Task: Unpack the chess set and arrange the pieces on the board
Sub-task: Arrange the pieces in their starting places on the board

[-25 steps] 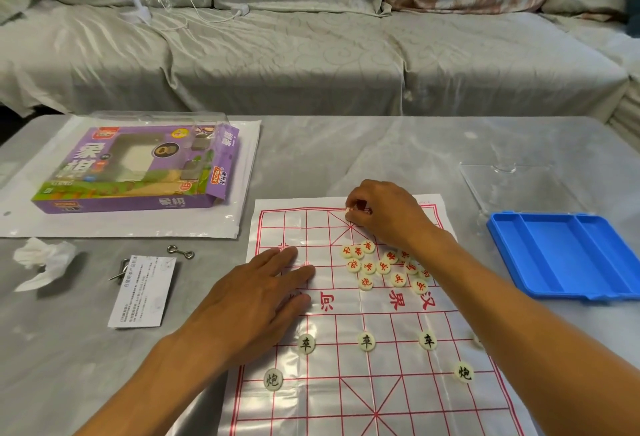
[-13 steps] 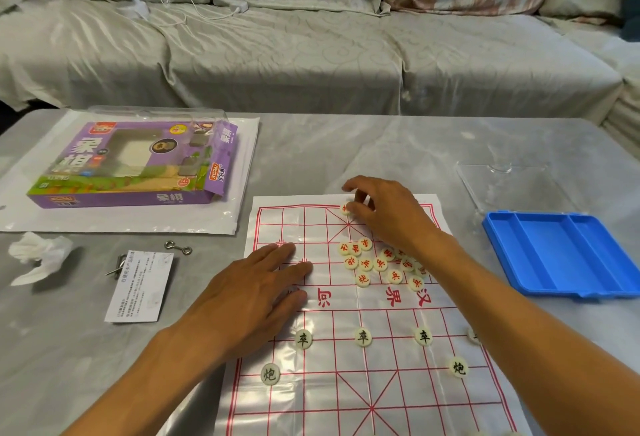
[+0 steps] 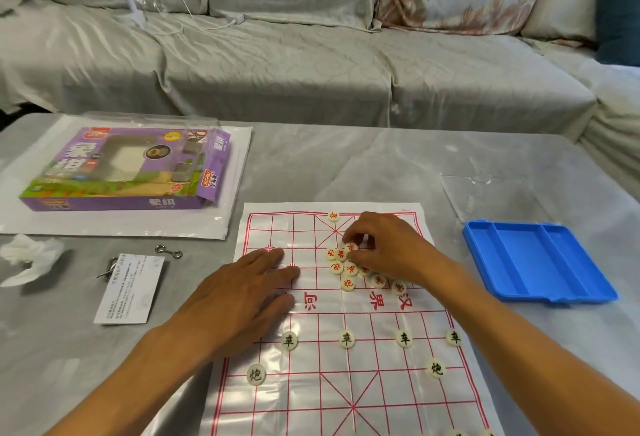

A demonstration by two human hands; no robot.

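A white plastic chess board sheet (image 3: 311, 390) with red lines lies on the grey table. One red-lettered piece (image 3: 333, 216) sits alone on the far edge line. A heap of red-lettered pieces (image 3: 349, 269) lies near the board's middle. My right hand (image 3: 384, 248) reaches into the heap's far side and pinches a red piece (image 3: 350, 247) with thumb and fingers. My left hand (image 3: 235, 297) lies flat on the sheet's left part, fingers straight. Black-lettered pieces (image 3: 346, 339) stand in a row on the near half, with two more (image 3: 256, 374) below.
The purple chess box (image 3: 117, 172) lies on a white plastic bag at the left. A blue tray (image 3: 533, 262) and a clear lid (image 3: 485, 196) lie at the right. A paper slip (image 3: 130, 288), metal hooks (image 3: 168, 251) and a crumpled tissue (image 3: 27, 259) lie left of the board. A sofa stands behind.
My right hand let go of a red piece on the far edge line and drew back to the heap, where it now pinches another piece. My left hand stayed flat.
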